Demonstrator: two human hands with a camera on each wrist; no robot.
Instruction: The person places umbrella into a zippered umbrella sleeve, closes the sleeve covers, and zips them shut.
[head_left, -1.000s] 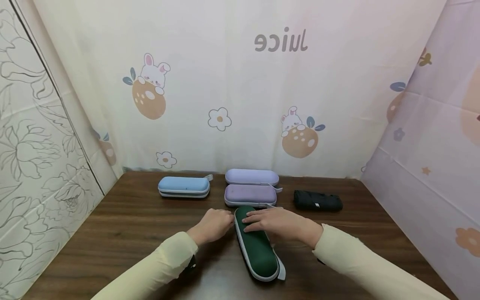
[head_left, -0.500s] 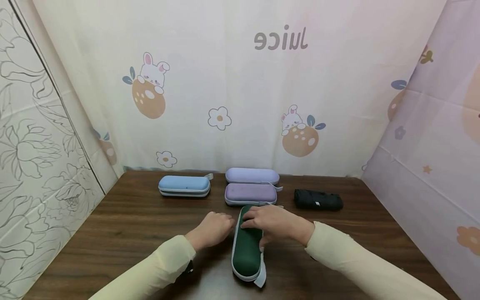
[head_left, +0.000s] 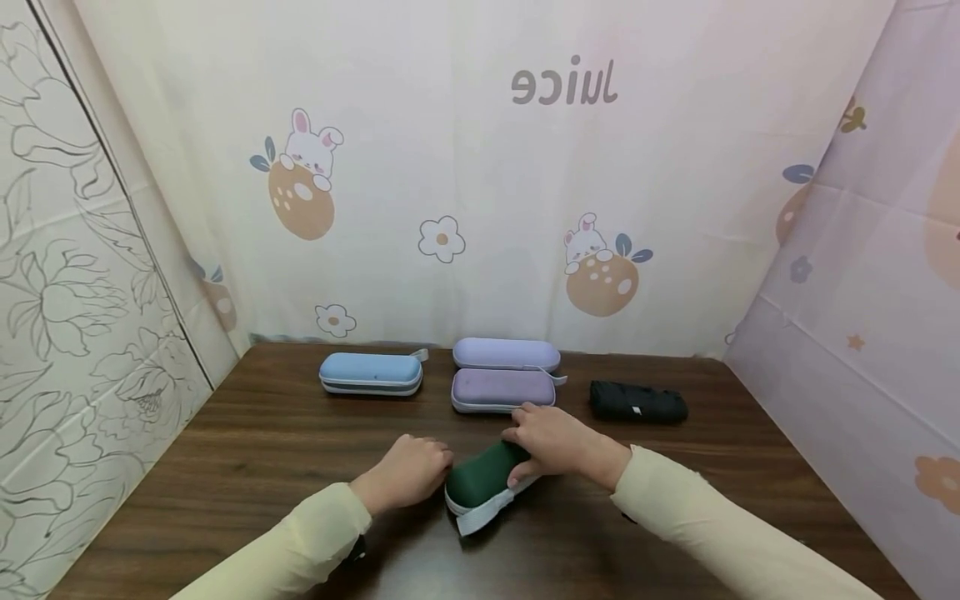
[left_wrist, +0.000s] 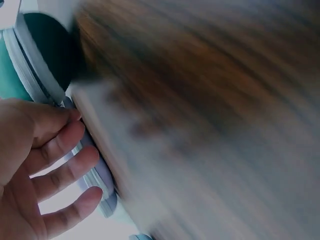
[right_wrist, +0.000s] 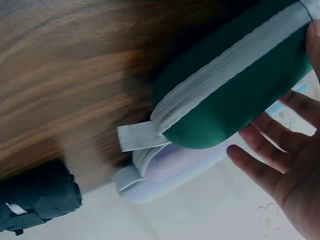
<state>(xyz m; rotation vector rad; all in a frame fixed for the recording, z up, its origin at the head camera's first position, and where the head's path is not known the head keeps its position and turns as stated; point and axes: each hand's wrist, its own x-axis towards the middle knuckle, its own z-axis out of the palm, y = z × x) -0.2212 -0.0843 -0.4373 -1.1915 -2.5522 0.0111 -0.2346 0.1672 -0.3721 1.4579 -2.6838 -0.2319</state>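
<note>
Head | right hand grips green case, hiding far end | left hand loose | left wrist: case cropped

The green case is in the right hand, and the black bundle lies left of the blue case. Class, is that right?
Not quite: the head view shows the black bundle lying right of the blue case. The green case is in the right hand.

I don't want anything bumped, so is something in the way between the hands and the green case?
Nothing visible: the right hand grips the green case, and the left hand is close beside one end.
</note>
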